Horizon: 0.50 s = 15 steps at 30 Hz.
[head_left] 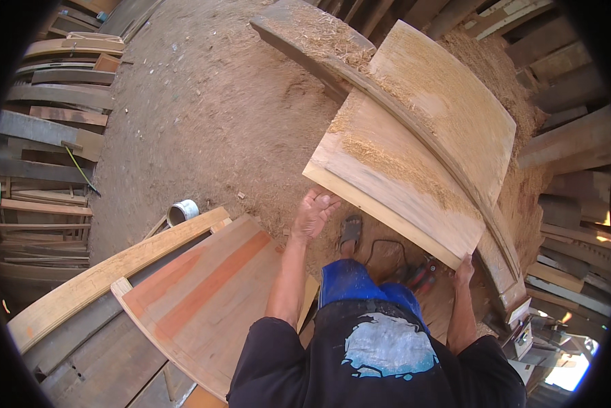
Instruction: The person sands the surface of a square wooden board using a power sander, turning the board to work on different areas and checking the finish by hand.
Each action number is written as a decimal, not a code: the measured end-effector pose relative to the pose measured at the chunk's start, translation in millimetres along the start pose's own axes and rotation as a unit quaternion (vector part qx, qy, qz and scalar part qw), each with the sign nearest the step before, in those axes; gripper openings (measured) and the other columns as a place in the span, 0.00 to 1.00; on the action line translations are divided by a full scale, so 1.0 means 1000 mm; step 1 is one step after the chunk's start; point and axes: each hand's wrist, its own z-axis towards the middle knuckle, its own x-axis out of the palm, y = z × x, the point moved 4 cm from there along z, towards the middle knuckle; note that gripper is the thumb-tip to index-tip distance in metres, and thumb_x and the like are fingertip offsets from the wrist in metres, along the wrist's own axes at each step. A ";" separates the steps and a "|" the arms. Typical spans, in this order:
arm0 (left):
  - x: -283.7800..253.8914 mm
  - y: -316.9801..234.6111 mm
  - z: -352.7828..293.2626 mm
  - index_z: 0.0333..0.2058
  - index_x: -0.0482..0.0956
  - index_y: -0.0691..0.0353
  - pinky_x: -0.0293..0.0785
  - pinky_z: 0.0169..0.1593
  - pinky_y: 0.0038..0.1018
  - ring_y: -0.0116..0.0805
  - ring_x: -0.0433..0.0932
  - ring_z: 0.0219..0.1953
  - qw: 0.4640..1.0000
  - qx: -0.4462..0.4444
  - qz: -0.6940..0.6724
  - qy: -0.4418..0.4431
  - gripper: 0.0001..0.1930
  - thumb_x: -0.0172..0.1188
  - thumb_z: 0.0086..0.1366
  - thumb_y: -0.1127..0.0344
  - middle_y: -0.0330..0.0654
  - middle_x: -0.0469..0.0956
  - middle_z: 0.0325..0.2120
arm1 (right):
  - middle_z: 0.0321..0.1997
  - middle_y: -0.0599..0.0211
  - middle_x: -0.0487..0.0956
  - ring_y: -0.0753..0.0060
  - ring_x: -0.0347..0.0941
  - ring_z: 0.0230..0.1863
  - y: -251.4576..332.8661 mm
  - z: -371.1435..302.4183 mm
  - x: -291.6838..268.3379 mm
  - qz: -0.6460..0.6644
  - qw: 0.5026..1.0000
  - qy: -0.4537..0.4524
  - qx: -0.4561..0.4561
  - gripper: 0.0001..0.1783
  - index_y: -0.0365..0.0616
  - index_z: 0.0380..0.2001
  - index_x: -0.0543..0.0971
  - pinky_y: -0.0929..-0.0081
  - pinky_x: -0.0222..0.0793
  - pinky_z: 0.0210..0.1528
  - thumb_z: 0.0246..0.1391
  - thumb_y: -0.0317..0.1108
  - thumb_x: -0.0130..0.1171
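A wide wooden panel [387, 194], dusted with sawdust, lies tilted across a long wooden beam at the upper right. At its near left corner, my left hand [314, 216] has curled fingers against the pale edge. My right hand [463, 270] grips the near right corner of the same panel, its fingers partly hidden beneath. A raised wooden strip [431, 132] crosses the panel's top, with shavings on both sides of it.
Left of me, a reddish-brown panel [203, 292] rests on a wooden bench [81, 340]. Beside it stands a white can [182, 212]. A red-and-black power tool [422, 275] with a cord lies on the ground by my feet. Stacked boards [64, 115] line the far left.
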 end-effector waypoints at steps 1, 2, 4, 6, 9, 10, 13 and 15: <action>-0.002 0.001 0.005 0.56 0.68 0.65 0.74 0.57 0.39 0.43 0.77 0.52 1.000 0.003 -0.002 -0.001 0.22 0.60 0.65 0.67 0.50 0.76 0.51 | 0.34 0.66 0.79 0.69 0.73 0.26 0.001 0.000 0.000 0.004 1.000 -0.003 -0.025 0.30 0.43 0.47 0.76 0.69 0.63 0.19 0.66 0.59 0.42; -0.004 0.003 0.012 0.56 0.68 0.64 0.75 0.57 0.39 0.42 0.78 0.52 1.000 -0.006 0.017 -0.011 0.22 0.60 0.64 0.69 0.49 0.77 0.50 | 0.34 0.64 0.79 0.68 0.74 0.29 0.003 0.002 0.000 0.009 0.999 -0.007 -0.050 0.31 0.42 0.47 0.77 0.66 0.65 0.21 0.65 0.60 0.43; -0.004 0.000 0.021 0.55 0.68 0.64 0.75 0.56 0.39 0.42 0.78 0.51 0.999 -0.018 0.037 -0.022 0.22 0.60 0.64 0.71 0.48 0.77 0.50 | 0.35 0.64 0.79 0.67 0.73 0.29 0.002 0.001 -0.002 -0.012 0.999 -0.010 -0.030 0.32 0.41 0.47 0.77 0.66 0.65 0.22 0.65 0.61 0.43; -0.002 -0.010 0.029 0.53 0.70 0.64 0.76 0.55 0.39 0.40 0.79 0.48 0.999 0.053 0.010 0.001 0.19 0.59 0.64 0.71 0.46 0.79 0.46 | 0.35 0.64 0.79 0.67 0.73 0.29 0.001 0.002 -0.004 -0.031 0.999 -0.015 -0.009 0.33 0.41 0.48 0.77 0.65 0.65 0.22 0.65 0.61 0.42; -0.013 -0.026 0.037 0.48 0.73 0.61 0.80 0.46 0.35 0.34 0.81 0.40 0.999 0.022 0.008 -0.030 0.14 0.60 0.63 0.72 0.42 0.81 0.40 | 0.34 0.66 0.78 0.67 0.71 0.29 0.000 0.001 -0.005 -0.031 0.999 -0.029 -0.014 0.32 0.43 0.47 0.77 0.66 0.63 0.22 0.65 0.62 0.41; -0.015 -0.030 0.039 0.48 0.73 0.61 0.80 0.46 0.35 0.34 0.81 0.40 0.999 0.021 0.010 -0.029 0.14 0.60 0.63 0.72 0.42 0.81 0.40 | 0.34 0.67 0.78 0.67 0.71 0.28 0.000 -0.001 -0.004 -0.035 0.999 -0.024 -0.013 0.31 0.44 0.47 0.77 0.66 0.63 0.21 0.65 0.62 0.40; -0.027 -0.045 0.046 0.45 0.75 0.58 0.81 0.43 0.34 0.33 0.82 0.36 0.996 0.029 0.018 -0.079 0.10 0.59 0.65 0.69 0.41 0.81 0.37 | 0.36 0.68 0.78 0.68 0.70 0.28 0.000 0.000 -0.004 -0.035 0.999 -0.001 0.002 0.30 0.47 0.48 0.76 0.66 0.63 0.22 0.66 0.61 0.40; -0.040 -0.058 0.053 0.44 0.74 0.60 0.81 0.42 0.35 0.34 0.82 0.35 0.988 0.052 0.011 -0.147 0.09 0.56 0.67 0.65 0.41 0.81 0.35 | 0.37 0.68 0.78 0.68 0.70 0.29 -0.004 -0.001 -0.002 -0.031 0.999 0.014 0.016 0.29 0.48 0.48 0.76 0.67 0.63 0.22 0.66 0.60 0.40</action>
